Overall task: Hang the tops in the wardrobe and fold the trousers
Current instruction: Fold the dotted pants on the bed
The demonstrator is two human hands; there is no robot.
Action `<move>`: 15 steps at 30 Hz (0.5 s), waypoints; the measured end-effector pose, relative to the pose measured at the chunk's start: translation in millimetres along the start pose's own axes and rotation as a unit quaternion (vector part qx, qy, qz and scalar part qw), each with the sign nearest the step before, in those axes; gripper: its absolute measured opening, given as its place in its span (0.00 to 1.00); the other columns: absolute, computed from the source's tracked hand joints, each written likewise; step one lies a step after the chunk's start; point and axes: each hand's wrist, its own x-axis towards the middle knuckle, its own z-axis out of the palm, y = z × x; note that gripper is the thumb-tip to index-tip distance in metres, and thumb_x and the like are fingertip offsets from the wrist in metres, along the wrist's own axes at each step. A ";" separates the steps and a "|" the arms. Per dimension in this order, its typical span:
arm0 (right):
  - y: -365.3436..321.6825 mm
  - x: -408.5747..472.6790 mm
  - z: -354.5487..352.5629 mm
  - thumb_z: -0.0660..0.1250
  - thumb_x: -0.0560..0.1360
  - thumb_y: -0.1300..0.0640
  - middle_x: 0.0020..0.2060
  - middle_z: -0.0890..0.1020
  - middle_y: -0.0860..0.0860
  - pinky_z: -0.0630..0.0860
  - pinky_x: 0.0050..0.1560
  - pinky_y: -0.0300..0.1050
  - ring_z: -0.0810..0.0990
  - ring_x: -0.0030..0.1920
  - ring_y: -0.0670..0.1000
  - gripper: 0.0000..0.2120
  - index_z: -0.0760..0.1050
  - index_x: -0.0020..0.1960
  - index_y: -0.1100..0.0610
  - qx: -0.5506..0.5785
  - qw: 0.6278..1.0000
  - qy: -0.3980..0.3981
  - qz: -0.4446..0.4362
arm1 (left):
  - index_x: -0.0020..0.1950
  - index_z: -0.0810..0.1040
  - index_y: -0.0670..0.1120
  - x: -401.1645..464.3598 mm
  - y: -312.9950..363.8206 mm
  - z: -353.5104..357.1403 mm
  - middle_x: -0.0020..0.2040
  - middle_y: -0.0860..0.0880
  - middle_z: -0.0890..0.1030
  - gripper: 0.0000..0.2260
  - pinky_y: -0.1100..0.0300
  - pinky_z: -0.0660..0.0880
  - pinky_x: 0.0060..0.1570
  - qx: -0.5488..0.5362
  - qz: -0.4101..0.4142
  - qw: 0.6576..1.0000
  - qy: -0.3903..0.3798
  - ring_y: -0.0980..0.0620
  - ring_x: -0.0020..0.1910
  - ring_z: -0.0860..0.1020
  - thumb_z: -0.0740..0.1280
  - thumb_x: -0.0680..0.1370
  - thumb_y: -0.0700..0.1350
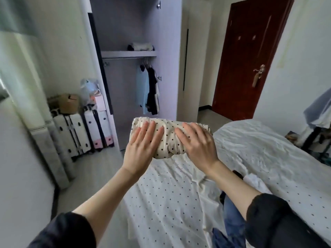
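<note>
A: How far along?
B: Tops [148, 90] hang in the far wardrobe [166, 56]. Left hand [141, 145] and right hand [197, 142] grip folded dotted trousers [169, 136], lifted above the bed [268, 158].
A: Left?
B: Jeans [232, 217] near right, seemingly unfolded.

The folded trousers [170, 138] are cream with small black dots. The bed sheet [268, 158] is white, also scattered with small dark dots. In the pale lilac wardrobe [166, 68] hang a light blue top [142, 88] and a black top [152, 90]. The door [250, 56] is dark red-brown. Both sleeves [268, 217] are black. Blue jeans [232, 217] lie at the bed's near edge.
</note>
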 end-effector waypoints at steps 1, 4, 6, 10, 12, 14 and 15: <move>-2.2 18.2 26.4 0.59 0.78 0.65 0.47 0.83 0.55 0.80 0.42 0.49 0.82 0.45 0.56 0.13 0.82 0.50 0.56 0.005 1.000 0.007 -0.006 | 0.65 0.75 0.39 11.6 -23.9 9.5 0.63 0.36 0.75 0.23 0.41 0.74 0.57 0.013 -0.002 1.000 -0.002 0.35 0.62 0.74 0.70 0.70 0.33; -10.8 69.6 99.0 0.57 0.79 0.65 0.47 0.83 0.55 0.80 0.44 0.49 0.83 0.46 0.56 0.15 0.82 0.50 0.57 0.028 0.999 0.034 -0.013 | 0.65 0.75 0.39 43.3 -88.8 36.8 0.63 0.36 0.76 0.22 0.40 0.74 0.57 0.043 -0.024 0.999 0.013 0.35 0.62 0.74 0.70 0.70 0.34; -20.5 93.3 138.8 0.57 0.79 0.65 0.48 0.83 0.55 0.80 0.45 0.50 0.83 0.47 0.57 0.15 0.83 0.51 0.56 0.036 0.998 0.045 -0.017 | 0.64 0.76 0.40 55.7 -126.0 54.6 0.62 0.36 0.76 0.18 0.41 0.74 0.56 0.062 -0.030 0.997 0.027 0.35 0.61 0.75 0.65 0.74 0.34; -57.1 134.6 237.4 0.58 0.78 0.66 0.49 0.83 0.56 0.79 0.46 0.51 0.82 0.48 0.57 0.14 0.82 0.53 0.57 0.058 0.997 0.045 -0.023 | 0.63 0.78 0.40 67.1 -217.5 101.3 0.61 0.37 0.77 0.18 0.42 0.75 0.55 0.081 -0.037 0.996 0.014 0.36 0.60 0.76 0.55 0.77 0.38; -77.1 153.9 290.8 0.60 0.78 0.64 0.48 0.83 0.55 0.80 0.46 0.51 0.82 0.48 0.57 0.13 0.82 0.52 0.56 0.053 0.997 0.046 -0.021 | 0.62 0.78 0.40 72.6 -264.9 134.2 0.61 0.37 0.77 0.18 0.43 0.75 0.55 0.089 -0.035 0.995 0.018 0.36 0.60 0.76 0.55 0.76 0.38; -92.1 170.6 335.3 0.61 0.77 0.64 0.48 0.83 0.55 0.80 0.45 0.50 0.82 0.47 0.57 0.12 0.82 0.52 0.56 0.048 0.998 0.039 -0.019 | 0.61 0.78 0.40 78.9 -306.9 163.7 0.60 0.37 0.78 0.16 0.42 0.76 0.54 0.091 -0.027 0.995 0.027 0.36 0.59 0.77 0.61 0.75 0.36; -102.8 184.3 367.0 0.62 0.77 0.65 0.48 0.83 0.55 0.80 0.45 0.50 0.82 0.48 0.57 0.12 0.82 0.52 0.56 0.038 0.998 0.037 -0.014 | 0.61 0.79 0.40 86.5 -338.2 183.4 0.60 0.37 0.78 0.16 0.42 0.76 0.54 0.092 -0.017 0.995 0.032 0.36 0.59 0.77 0.65 0.73 0.34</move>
